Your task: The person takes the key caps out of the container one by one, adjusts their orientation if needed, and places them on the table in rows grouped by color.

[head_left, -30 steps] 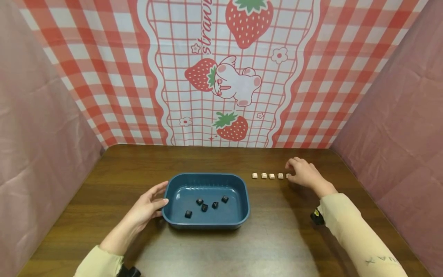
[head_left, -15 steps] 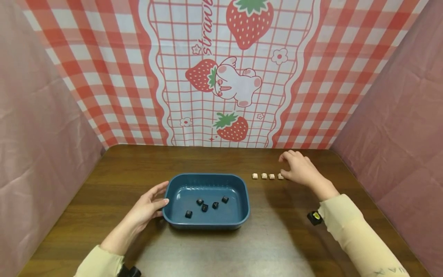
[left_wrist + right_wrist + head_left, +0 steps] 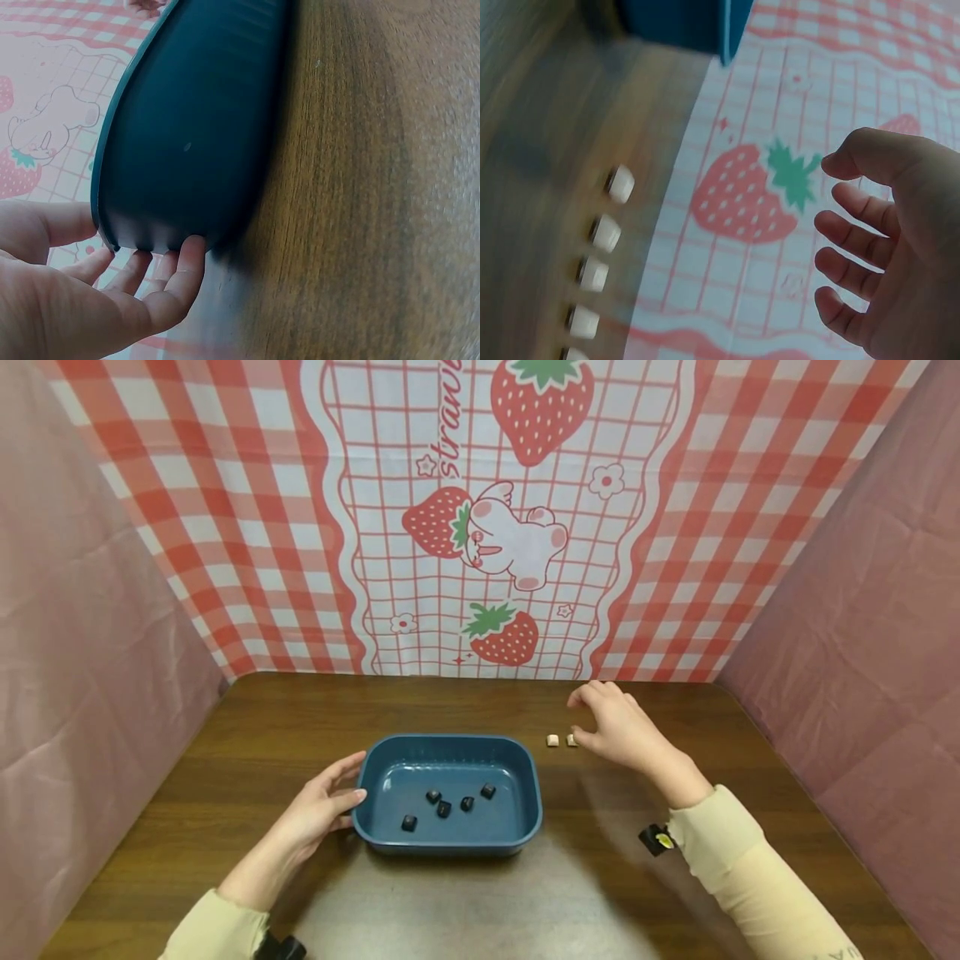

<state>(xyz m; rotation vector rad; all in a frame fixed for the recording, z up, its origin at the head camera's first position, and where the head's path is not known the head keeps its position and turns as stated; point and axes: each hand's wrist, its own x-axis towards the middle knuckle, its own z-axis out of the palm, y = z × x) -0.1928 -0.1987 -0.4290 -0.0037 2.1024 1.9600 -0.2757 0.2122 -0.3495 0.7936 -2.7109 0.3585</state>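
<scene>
Five black keycaps (image 3: 444, 810) lie in the bin (image 3: 448, 847); white keycaps (image 3: 552, 741) remain toward the worktop's (image 3: 262, 727) far edge, left hand (image 3: 317, 807) touching the bin, right hand (image 3: 618, 727) with fingers loose.

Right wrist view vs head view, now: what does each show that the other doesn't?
Right wrist only: three more small white blocks (five there, lowest cut off by the frame; two in head view).
Head only: five small black blocks in the blue rectangular tray, left hand, pink fabric side curtains.
Both: right hand, tray, brown wooden table, red-and-white strawberry-print cloth.
</scene>
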